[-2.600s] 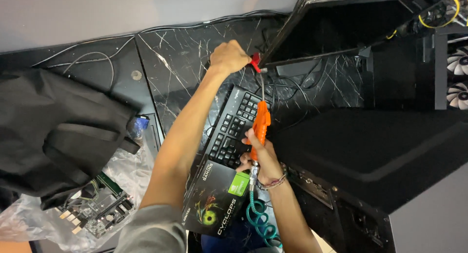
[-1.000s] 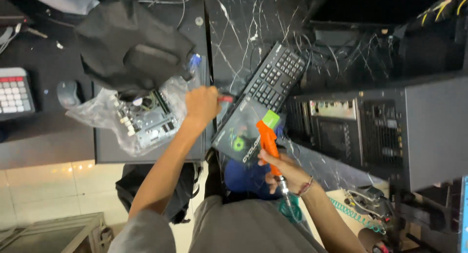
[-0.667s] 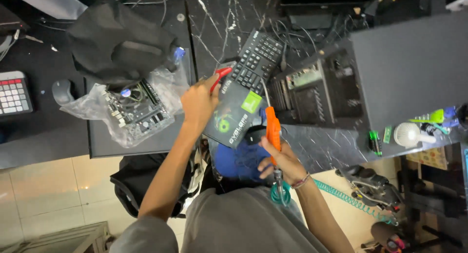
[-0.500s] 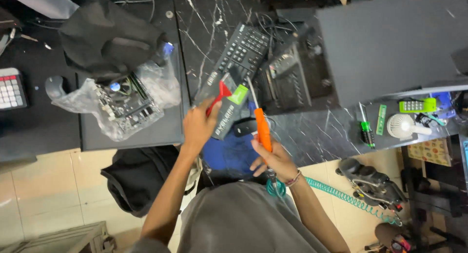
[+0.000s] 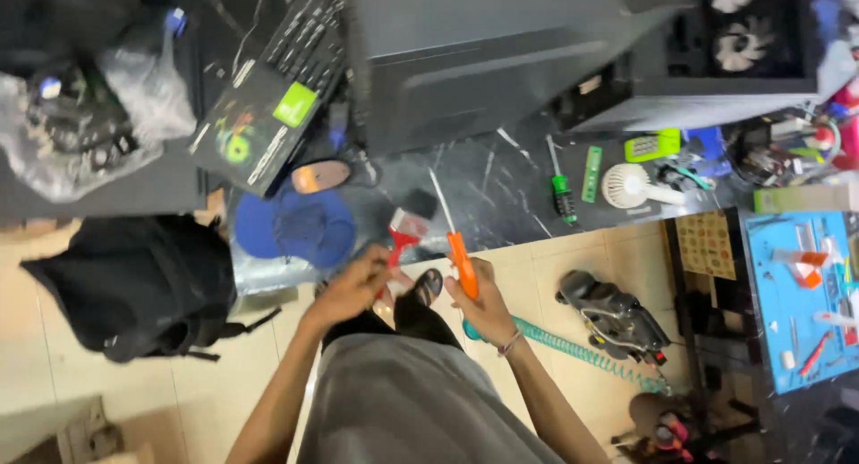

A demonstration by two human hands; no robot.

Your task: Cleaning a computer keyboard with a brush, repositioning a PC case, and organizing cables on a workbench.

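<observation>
Orange-handled screwdriver [image 5: 458, 258] | right hand [image 5: 488, 303] fingers wrapped | left hand [image 5: 358, 283] pinching red brush [image 5: 400, 242]

PC case [image 5: 501, 61] blocks bench (front strip [image 5: 501, 195] free).

Bright, even indoor light, and the pale floor tiles [image 5: 134, 401] glow warm at lower left. The black marbled worktop [image 5: 501, 195] throws back soft whitish glare. Motion blur smears nearly everything: the keyboard [image 5: 309, 39] and the plastic bag [image 5: 98, 115] are streaked, both hands soft-edged. The computer case [image 5: 537, 52] sits dark, and its interior is murky. Right-edge clutter is smeared and stretched.
</observation>
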